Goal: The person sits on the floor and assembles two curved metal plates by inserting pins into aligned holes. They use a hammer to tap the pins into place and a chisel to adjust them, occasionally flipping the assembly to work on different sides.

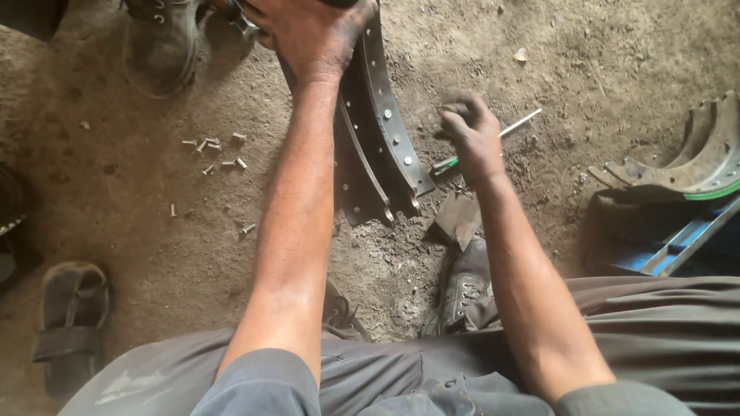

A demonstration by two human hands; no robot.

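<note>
My left hand (312, 31) grips the upper end of a curved metal brake shoe (385, 131) that stands on edge on the dirt floor, its rivet holes showing. My right hand (472, 135) is closed around a screwdriver (493, 140) with a green handle, its metal shaft pointing up and to the right, just right of the shoe's lower end. Both hands are dark with grime.
Several small rivets (216, 150) lie scattered on the ground to the left. More worn brake shoes (694, 162) rest on a blue frame (686, 243) at right. My boot (462, 281) is below the shoe; a sandal (69, 316) lies lower left and another person's boot (162, 42) is upper left.
</note>
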